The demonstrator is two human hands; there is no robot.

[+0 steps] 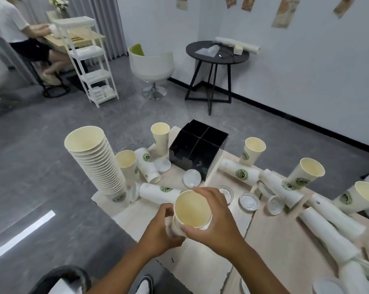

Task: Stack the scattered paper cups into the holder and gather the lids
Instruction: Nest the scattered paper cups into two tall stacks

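Both hands grip nested paper cups (192, 210) (mouth up): right hand (215, 219) fingers round rim, left hand (158, 232) curled round lower wall.

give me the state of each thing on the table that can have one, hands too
left hand: grips the lower cup
right hand: grips the held cup's rim
held cup: upright, nested in another cup
tall stack: upright, leaning, on the table
black holder: upright, compartments look empty
cup by the holder: upright, empty
logo cup: lying on its side
clear lid: flat on the table
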